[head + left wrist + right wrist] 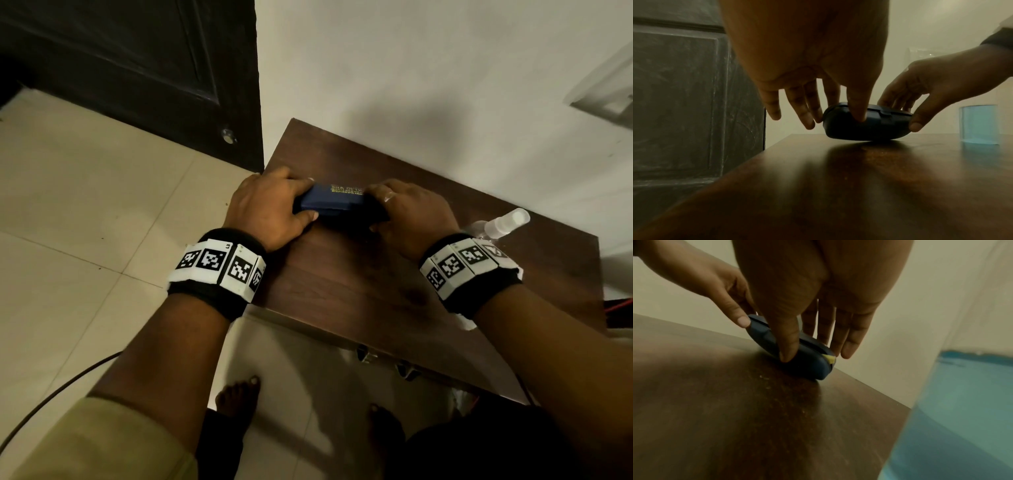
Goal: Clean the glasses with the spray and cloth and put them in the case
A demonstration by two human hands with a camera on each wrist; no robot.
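A dark blue glasses case (337, 202) with gold lettering lies on the brown table (359, 291), lid down. My left hand (303, 198) grips its left end, thumb on the near side and fingers over the top. My right hand (375, 209) grips the right end the same way. The left wrist view shows the case (867, 123) resting on the wood, pinched from both ends. In the right wrist view a small yellow scrap (829, 359) pokes out of the seam of the case (809, 363). The glasses are hidden. A clear spray bottle (503, 222) holding blue liquid stands right of my right wrist.
The table stands against a white wall (411, 68), its left corner beside a dark door (137, 68). The bottle (962, 402) is very close to my right wrist. Tiled floor (85, 205) lies to the left, with a black cable (51, 397) and my bare feet below.
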